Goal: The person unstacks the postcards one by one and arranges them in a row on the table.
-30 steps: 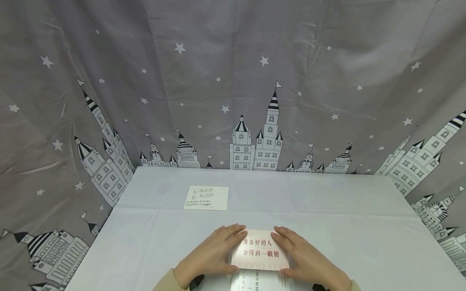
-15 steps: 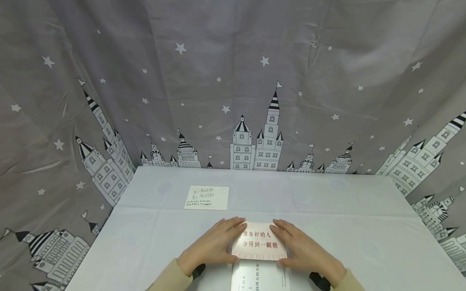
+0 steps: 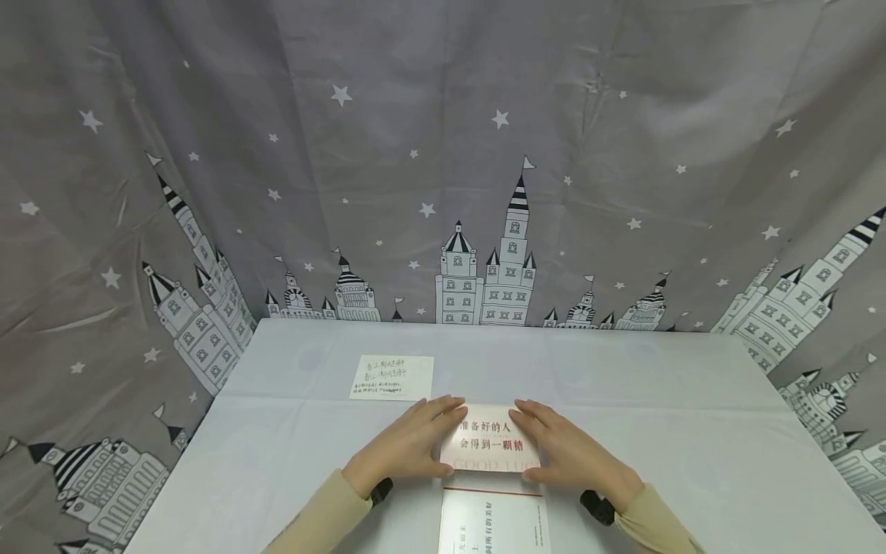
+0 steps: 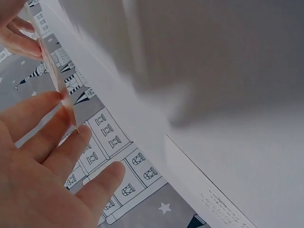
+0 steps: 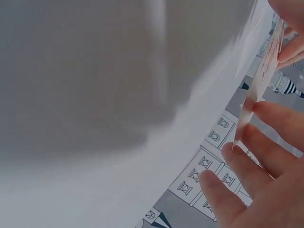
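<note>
A pinkish-white card (image 3: pixel 490 438) with red Chinese characters and pale "GOOD LUCK" lettering is held up between both hands. My left hand (image 3: pixel 408 442) grips its left edge, fingers at the top corner and thumb at the lower one. On the opposite edge my right hand (image 3: pixel 571 454) grips it the same way. Both wrist views show the thin card (image 4: pixel 52 71) nearly edge-on, above the white table surface, with fingertips behind it. Nearer the person, a white card (image 3: pixel 494 523) with a red line and vertical dark print lies below it, cut off by the head view's bottom edge.
A cream card (image 3: pixel 392 377) with handwritten lines lies farther back on the white-covered table (image 3: pixel 657 400), left of centre. Behind and at both sides hangs a grey curtain (image 3: pixel 588 192) printed with castles and stars.
Both hands have moved away from the person with the pinkish card. More of the white card below shows, including its red line. The handwritten card stays in place.
</note>
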Demonstrator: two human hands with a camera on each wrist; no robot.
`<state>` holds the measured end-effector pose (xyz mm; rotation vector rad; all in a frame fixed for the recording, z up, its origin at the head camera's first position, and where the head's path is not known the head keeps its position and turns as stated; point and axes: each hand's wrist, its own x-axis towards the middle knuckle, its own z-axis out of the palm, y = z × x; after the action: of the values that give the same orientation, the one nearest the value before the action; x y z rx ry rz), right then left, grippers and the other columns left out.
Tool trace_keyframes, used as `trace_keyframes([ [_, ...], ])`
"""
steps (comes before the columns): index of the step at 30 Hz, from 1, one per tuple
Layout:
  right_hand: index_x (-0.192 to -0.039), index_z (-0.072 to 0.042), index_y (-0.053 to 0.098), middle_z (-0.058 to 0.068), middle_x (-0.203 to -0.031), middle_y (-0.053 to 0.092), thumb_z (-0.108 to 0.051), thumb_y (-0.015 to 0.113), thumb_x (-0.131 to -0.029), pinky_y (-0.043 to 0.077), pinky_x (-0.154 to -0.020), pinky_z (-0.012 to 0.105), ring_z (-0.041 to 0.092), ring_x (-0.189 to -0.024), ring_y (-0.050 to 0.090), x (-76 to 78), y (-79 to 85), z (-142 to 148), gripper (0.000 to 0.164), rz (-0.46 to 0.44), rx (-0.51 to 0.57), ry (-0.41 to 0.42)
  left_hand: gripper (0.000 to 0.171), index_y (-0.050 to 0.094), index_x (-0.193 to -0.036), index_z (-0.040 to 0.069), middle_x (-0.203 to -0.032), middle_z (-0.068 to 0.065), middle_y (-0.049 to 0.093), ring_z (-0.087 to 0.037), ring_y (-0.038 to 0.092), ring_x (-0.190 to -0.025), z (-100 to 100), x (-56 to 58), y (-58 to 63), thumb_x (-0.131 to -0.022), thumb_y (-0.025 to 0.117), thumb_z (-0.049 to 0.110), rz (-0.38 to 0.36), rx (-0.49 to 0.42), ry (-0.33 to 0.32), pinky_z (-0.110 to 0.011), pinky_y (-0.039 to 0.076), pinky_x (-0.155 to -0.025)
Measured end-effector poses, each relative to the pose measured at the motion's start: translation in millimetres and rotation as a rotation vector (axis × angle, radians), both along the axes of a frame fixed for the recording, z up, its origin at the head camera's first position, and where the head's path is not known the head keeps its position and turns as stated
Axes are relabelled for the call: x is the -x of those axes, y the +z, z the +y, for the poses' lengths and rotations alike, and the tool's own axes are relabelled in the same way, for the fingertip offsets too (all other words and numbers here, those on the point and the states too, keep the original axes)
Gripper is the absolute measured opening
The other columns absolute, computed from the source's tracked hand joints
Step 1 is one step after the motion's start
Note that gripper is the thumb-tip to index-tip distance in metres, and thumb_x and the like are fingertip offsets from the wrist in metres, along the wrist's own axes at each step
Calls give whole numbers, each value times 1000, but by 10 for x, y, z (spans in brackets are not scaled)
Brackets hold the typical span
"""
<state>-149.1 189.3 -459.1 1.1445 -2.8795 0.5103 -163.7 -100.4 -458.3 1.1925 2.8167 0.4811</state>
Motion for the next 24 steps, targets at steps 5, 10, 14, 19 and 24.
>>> trace_keyframes([
  [5, -139, 4, 44, 21, -142, 41, -31, 79, -75, 38, -104, 49, 39, -128, 42, 75, -7, -10, 81, 15, 3, 16, 84, 45, -141, 2, -147, -12, 39, -31, 34, -136, 2, 62, -2, -72, 80, 35, -6, -8, 8, -53, 28, -109],
  [10, -139, 4, 44, 21, -143, 40, -30, 79, -75, 37, -104, 50, 39, -129, 41, 141, -6, -21, 80, 5, 2, 10, 83, 45, -141, 3, -148, -11, 38, -30, 33, -137, -3, 118, -3, -73, 80, 35, -27, 1, 26, -52, 28, -109],
  [14, -139, 5, 44, 22, -142, 40, -29, 80, -74, 37, -104, 49, 39, -128, 41, 196, -9, -43, 81, 3, 0, 8, 84, 45, -141, 4, -149, -11, 37, -29, 32, -137, -11, 174, -20, -72, 80, 36, -27, 9, 32, -53, 27, -110],
  [19, -138, 6, 45, 23, -141, 41, -27, 81, -73, 37, -104, 50, 40, -127, 42, 246, 4, -57, 81, 12, 13, 15, 84, 46, -141, 4, -149, -12, 37, -30, 33, -137, -16, 234, -27, -71, 81, 35, -27, 10, 36, -53, 26, -110],
  [24, -139, 5, 44, 22, -143, 40, -29, 80, -74, 35, -106, 50, 40, -129, 40, 285, 10, -73, 81, -11, -4, -4, 83, 45, -141, 5, -149, -11, 37, -30, 33, -136, -15, 277, -14, -72, 80, 35, -45, 13, 40, -54, 25, -110],
])
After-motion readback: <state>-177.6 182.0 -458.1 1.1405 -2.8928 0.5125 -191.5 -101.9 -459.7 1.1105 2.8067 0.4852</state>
